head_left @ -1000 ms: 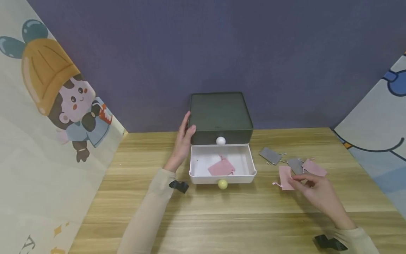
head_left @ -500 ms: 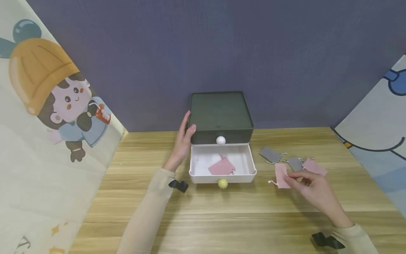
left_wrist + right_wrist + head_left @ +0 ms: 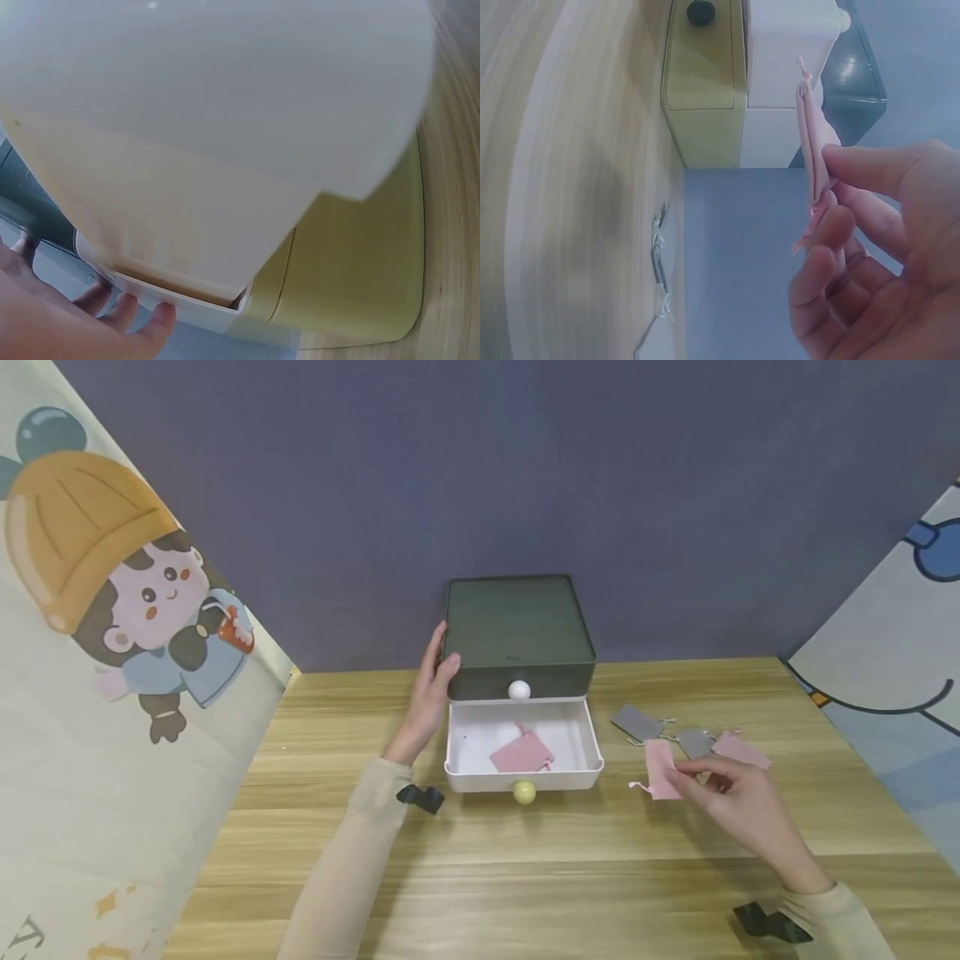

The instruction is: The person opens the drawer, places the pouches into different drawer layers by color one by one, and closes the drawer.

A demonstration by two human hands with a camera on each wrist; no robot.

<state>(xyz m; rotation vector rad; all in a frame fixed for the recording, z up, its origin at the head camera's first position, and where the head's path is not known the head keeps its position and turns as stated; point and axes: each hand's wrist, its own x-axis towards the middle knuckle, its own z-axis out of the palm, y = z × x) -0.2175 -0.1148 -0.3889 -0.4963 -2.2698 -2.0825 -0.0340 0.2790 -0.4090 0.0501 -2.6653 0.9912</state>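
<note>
My right hand (image 3: 738, 806) pinches a flat pink drawstring pouch (image 3: 660, 770) between thumb and fingers, right of the drawer unit. In the right wrist view this pouch (image 3: 812, 146) is seen edge-on, held off the table. My left hand (image 3: 429, 703) rests against the left side of the small drawer unit (image 3: 520, 620), fingers along its side. Its white drawer (image 3: 480, 782) is pulled out, and a pink pouch (image 3: 522, 752) lies inside. The left wrist view shows the left-hand fingers (image 3: 157, 326) touching the unit's side.
Two grey pouches, one at the left (image 3: 637, 722) and one partly overlapped (image 3: 696, 742), lie beyond the right hand with another pink pouch (image 3: 742, 749). A yellow-green bottom tier (image 3: 705, 82) with a dark knob sits under the white one. A blue-grey wall (image 3: 360, 510) stands behind.
My right hand has moved left with the pinched pouch, a little closer to the pulled-out drawer. The left hand stays against the unit.
</note>
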